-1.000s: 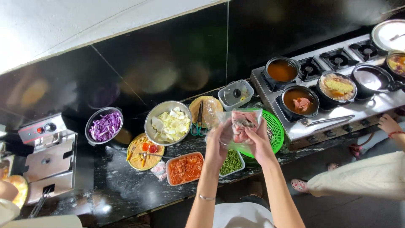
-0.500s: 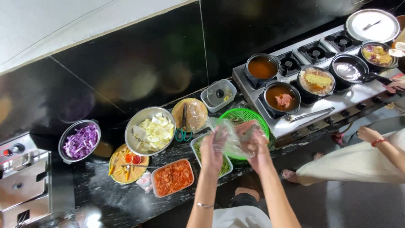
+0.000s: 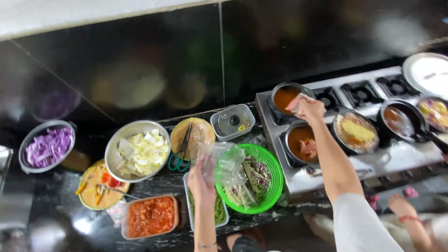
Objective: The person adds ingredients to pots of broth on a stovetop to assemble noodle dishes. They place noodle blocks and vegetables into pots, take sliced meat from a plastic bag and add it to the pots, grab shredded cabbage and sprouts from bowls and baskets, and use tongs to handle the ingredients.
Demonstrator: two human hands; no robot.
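- The left hand (image 3: 201, 175) has its grip closed on a clear plastic bag (image 3: 223, 161), held crumpled just above the near edge of the green basket (image 3: 275, 179) of shredded vegetables.
- The right hand (image 3: 310, 108) reaches over the stove (image 3: 373, 163), its grip closed on a small pale piece of food, hard to make out, between the pot of orange sauce (image 3: 284, 95) and the pot with meat (image 3: 301, 142).
- On the dark table (image 3: 158, 184) sit a bowl of chopped cabbage (image 3: 138, 150), a bowl of purple cabbage (image 3: 46, 145), a tray of red sauce (image 3: 150, 215) and scissors (image 3: 179, 154) on a round board.
- Another person's hand (image 3: 399, 205) shows at the lower right.
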